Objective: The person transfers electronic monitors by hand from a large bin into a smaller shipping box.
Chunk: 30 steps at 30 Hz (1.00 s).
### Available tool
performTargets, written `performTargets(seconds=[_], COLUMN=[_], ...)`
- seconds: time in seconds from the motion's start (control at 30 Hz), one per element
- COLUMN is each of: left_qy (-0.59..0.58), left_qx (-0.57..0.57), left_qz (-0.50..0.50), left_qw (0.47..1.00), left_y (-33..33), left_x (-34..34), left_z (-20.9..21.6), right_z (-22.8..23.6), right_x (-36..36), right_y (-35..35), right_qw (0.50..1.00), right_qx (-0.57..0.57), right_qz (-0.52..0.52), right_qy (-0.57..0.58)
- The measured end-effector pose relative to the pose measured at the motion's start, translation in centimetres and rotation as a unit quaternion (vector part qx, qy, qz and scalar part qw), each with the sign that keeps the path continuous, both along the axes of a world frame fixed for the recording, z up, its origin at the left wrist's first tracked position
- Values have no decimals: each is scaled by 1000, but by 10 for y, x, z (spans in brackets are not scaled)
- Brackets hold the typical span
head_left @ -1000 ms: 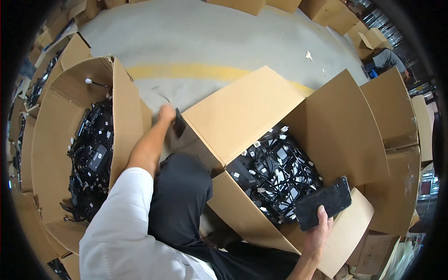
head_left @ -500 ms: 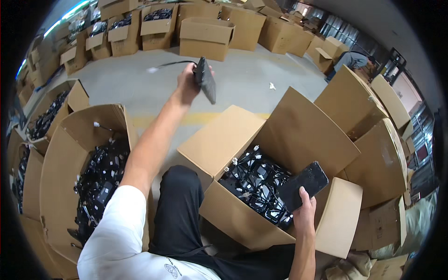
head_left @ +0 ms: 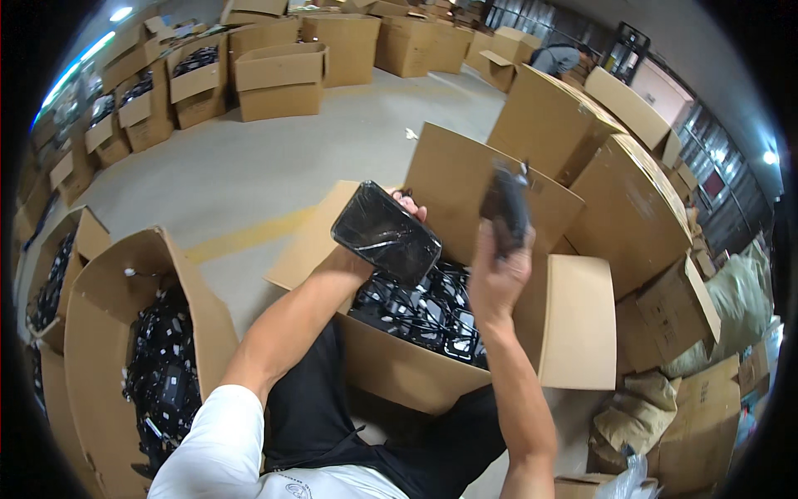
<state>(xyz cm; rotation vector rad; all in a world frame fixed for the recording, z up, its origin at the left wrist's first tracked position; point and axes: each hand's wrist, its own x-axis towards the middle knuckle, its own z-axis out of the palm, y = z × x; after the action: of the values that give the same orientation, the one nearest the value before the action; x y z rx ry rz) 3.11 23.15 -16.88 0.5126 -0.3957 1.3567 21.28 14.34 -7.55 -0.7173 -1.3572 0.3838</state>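
Note:
My left hand (head_left: 407,205) is closed around a flat black rectangular device (head_left: 387,233), its glossy face streaked with reflections. To the right, my right hand (head_left: 501,279) grips a second black device (head_left: 505,204), held upright and blurred by motion; its exact kind cannot be made out. Both are above an open cardboard box (head_left: 416,378) in front of my knees. Inside that box lie many black devices with cables (head_left: 440,303) and small white connectors, partly hidden by my left hand's device.
At my left stands another open box (head_left: 91,333), filled with black cabled parts (head_left: 162,366). Large cartons (head_left: 628,216) crowd the right side, near a tan sack (head_left: 636,407). More boxes (head_left: 278,83) line the far floor. A person (head_left: 559,58) bends over at the back right.
My left hand has come back and down from over the floor to above the front box, bringing its device. My right hand has risen with its device. The view has turned rightward.

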Motion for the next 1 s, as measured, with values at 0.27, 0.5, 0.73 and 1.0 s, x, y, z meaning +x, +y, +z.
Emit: performTargets(seconds=[0.27,0.5,0.73,1.0], left_qy=[370,255,54,289], left_qx=[30,-141,94,82], left_qz=[352,235,-19,121], left_qw=[859,927,994,946], left_y=[-60,-33,-30,-42], left_x=[60,45,36,37], left_z=[46,25,23,-6], right_z=[-17,-38,-61,-61], right_x=[-13,4,0,25], right_y=[28,33,6,19], right_qw=[942,950,928,870], right_qx=[144,24,-3,132], right_qz=[-135,-134,-2,-90], right_qy=[-270,-280,-371,-467])
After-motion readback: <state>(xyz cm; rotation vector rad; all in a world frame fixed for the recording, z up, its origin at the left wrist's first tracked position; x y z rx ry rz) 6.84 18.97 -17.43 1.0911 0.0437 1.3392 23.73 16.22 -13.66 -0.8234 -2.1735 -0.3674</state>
